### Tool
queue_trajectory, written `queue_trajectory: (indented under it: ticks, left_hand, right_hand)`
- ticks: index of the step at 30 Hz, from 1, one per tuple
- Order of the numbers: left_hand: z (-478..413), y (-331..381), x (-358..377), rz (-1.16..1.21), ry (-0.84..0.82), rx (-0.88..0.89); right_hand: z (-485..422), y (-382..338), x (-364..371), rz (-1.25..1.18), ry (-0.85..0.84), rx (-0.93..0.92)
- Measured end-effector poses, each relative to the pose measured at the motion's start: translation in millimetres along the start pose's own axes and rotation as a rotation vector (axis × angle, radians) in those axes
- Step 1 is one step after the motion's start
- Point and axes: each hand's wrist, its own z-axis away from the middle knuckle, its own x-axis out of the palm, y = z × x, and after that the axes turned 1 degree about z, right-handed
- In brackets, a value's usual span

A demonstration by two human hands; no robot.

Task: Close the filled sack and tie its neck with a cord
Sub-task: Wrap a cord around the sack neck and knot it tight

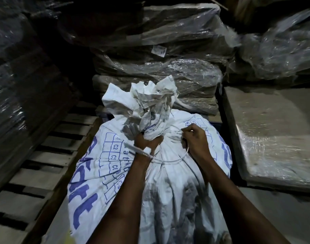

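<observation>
A full white woven sack (177, 182) with blue print stands in front of me, its top gathered into a crumpled bunch (150, 103). My left hand (147, 142) is clenched around the gathered neck just below the bunch. A thin white cord (170, 161) loops in a slack arc across the sack between both hands. One cord end crosses my left wrist. My right hand (196, 141) is closed on the other end, to the right of the neck.
Stacks of plastic-wrapped bundles (168, 41) rise behind the sack and to the right. A wooden pallet (45, 164) lies on the left. A flat wrapped slab (274, 134) sits on the right. Dark wrapped stacks (13, 76) stand on the far left.
</observation>
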Motion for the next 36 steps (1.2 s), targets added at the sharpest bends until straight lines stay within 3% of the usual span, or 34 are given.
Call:
queue_trajectory:
  ticks: [5,9,13,17,19,20,23,24,28,32,36]
  left_hand:
    - [2,-3,4,-0.233,0.060,-0.026]
    - [12,14,7,-0.357,0.083,0.020]
    - [16,13,6,-0.396,0.089,0.038]
    - [11,15,6,-0.418,0.070,0.037]
    - [11,14,1,-0.435,0.055,0.042]
    - [12,6,-1,-0.412,0.002,-0.005]
    - [30,-16,-7,-0.310,-0.312,-0.390]
    - [30,-22,-9,-0.337,-0.327,-0.404]
    - [24,-4,-25,-0.457,-0.285,-0.049]
    - [24,0,-50,-0.489,-0.192,0.515]
    - [18,-11,-87,-0.553,-0.170,0.642]
  right_hand:
    - [2,-3,11,0.462,-0.219,-0.141]
    - [4,-5,22,0.579,-0.148,-0.271]
    - [7,-11,27,0.504,-0.029,-0.233]
    - [8,-9,27,0.175,-0.208,-0.033]
    - [17,-12,30,0.231,-0.255,-0.018]
    - [20,-12,33,0.307,-0.245,0.005]
    - [24,-19,45,0.593,-0.192,0.091]
    - [21,-16,47,0.629,-0.158,0.106]
    - [20,-18,53,0.417,-0.097,0.118]
    - [13,-4,44,0.342,-0.110,0.067]
    - [4,9,43,0.299,-0.118,0.080]
